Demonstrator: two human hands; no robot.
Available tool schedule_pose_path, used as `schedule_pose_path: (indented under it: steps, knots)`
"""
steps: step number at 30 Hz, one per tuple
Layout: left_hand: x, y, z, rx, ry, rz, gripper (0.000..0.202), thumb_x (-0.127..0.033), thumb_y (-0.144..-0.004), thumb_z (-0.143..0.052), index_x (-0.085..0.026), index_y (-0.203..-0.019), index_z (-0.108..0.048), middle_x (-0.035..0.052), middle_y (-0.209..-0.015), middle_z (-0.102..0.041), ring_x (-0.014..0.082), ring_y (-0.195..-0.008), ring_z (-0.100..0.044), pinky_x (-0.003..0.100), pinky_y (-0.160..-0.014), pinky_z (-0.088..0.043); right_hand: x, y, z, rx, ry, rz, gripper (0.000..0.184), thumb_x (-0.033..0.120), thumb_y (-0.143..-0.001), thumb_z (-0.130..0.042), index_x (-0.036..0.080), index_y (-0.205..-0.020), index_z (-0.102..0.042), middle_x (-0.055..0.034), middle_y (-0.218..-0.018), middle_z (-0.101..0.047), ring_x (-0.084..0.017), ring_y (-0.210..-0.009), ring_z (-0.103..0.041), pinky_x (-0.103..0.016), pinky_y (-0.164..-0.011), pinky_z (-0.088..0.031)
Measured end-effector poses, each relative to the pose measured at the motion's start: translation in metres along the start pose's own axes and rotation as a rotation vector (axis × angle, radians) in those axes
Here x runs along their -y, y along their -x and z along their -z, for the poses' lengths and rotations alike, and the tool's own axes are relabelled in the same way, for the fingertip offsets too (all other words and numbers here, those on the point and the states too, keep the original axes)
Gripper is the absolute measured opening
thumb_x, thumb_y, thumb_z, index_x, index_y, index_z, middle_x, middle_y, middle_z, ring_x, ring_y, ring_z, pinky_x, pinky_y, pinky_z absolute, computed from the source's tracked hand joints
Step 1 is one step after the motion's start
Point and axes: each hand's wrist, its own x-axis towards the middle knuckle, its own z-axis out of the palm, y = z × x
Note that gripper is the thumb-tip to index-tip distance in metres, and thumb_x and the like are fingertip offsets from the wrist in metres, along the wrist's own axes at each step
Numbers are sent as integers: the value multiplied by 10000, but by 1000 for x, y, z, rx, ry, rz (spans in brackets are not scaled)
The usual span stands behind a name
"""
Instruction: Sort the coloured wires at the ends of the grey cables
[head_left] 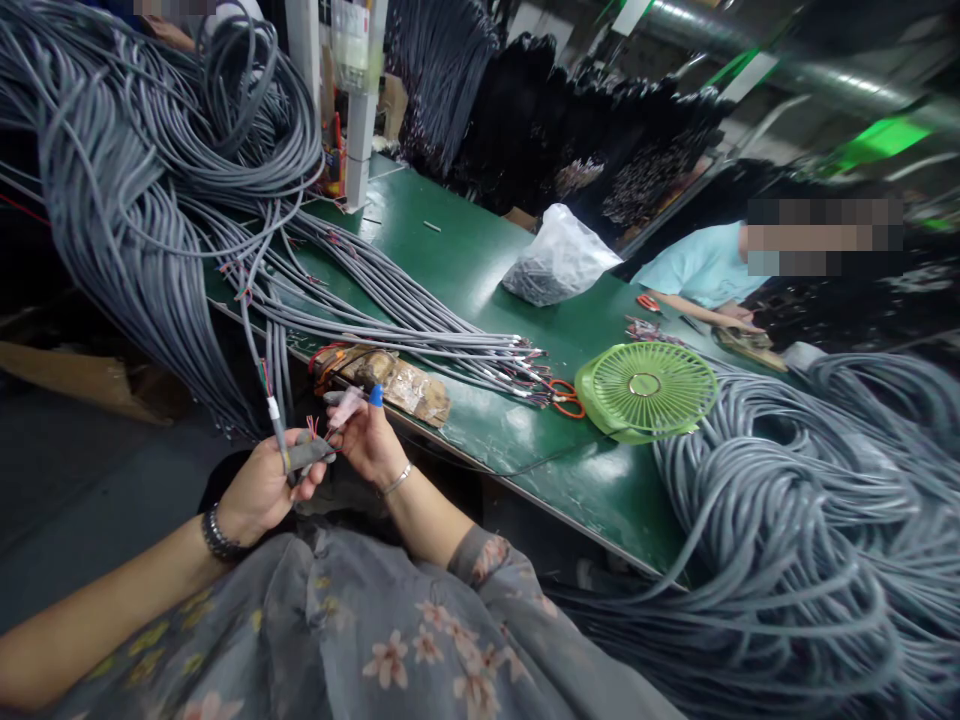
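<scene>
My left hand (pixel 262 488) is closed around a grey cable (pixel 279 437), below its white sleeve; grey wrapping covers some of its fingers. Thin coloured wires (pixel 312 427) stick up by those fingers. Just to the right, my right hand (pixel 373 448) pinches at the thin wires, its fingertips close to the left ones. One of its fingers wears a blue cover, another a pale pinkish wrap. Exactly which wire ends it grips is partly hidden. Behind the hands, a tape-covered block (pixel 412 388) lies at the bench edge.
Grey cables (pixel 442 335) with stripped ends lie across the green bench (pixel 480 260). Orange-handled scissors (pixel 568 398) sit beside a green fan (pixel 645 390). Large cable coils (pixel 810 500) fill the right; more cables (pixel 127 190) hang left. A plastic bag (pixel 559 255) and a co-worker (pixel 701 262) are farther back.
</scene>
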Motion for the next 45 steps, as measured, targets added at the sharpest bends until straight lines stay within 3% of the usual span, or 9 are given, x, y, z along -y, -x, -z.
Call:
schedule_pose_path:
  steps: [8, 17, 22, 28, 36, 45]
  knots:
    - [6, 12, -7, -81, -52, -108, 302, -362, -478, -919, -170, -561, -701, 14, -465, -647, 86, -340, -500, 187, -356, -330, 3, 10, 3, -11, 74, 74, 345, 483, -880, -812, 182, -789, -670, 24, -659, -614, -100, -563, -507, -198, -522, -474]
    - [3, 9, -12, -137, 22, -137, 297, -343, -488, -908, -173, -565, -676, 10, -483, -659, 85, -367, -517, 183, -371, -328, 2, 4, 8, 0, 101, 22, 423, 594, -927, -730, 185, -827, -696, -32, -792, -698, -135, -671, -563, -245, -606, -497]
    - [6, 7, -13, -118, 27, -117, 299, -349, -512, -904, -167, -604, -686, 4, -495, -658, 88, -380, -522, 188, -391, -351, 1, -3, 8, -28, 33, -6, 380, 577, -894, -781, 205, -876, -705, -3, -776, -705, -149, -708, -616, -264, -659, -503]
    - [10, 5, -11, -135, 0, -117, 284, -341, -504, -894, -171, -576, -679, 8, -493, -666, 93, -384, -537, 187, -391, -347, -1, -3, 5, -63, -34, 2, 345, 517, -895, -805, 193, -843, -698, 1, -733, -692, -140, -670, -602, -244, -633, -495]
    - [11, 8, -9, -133, -47, -167, 263, -342, -521, -878, -177, -536, -673, 18, -477, -663, 91, -368, -529, 181, -372, -327, 4, 5, 4, -10, 4, -27, 496, 678, -924, -678, 196, -809, -667, -5, -747, -682, -127, -619, -580, -235, -575, -489]
    - [7, 13, -7, -221, 55, -167, 280, -310, -480, -896, -170, -595, -682, 9, -496, -671, 88, -376, -533, 189, -395, -378, 8, 15, 4, 8, 116, 25, 312, 479, -916, -751, 187, -821, -698, -2, -745, -666, -113, -632, -554, -207, -573, -503]
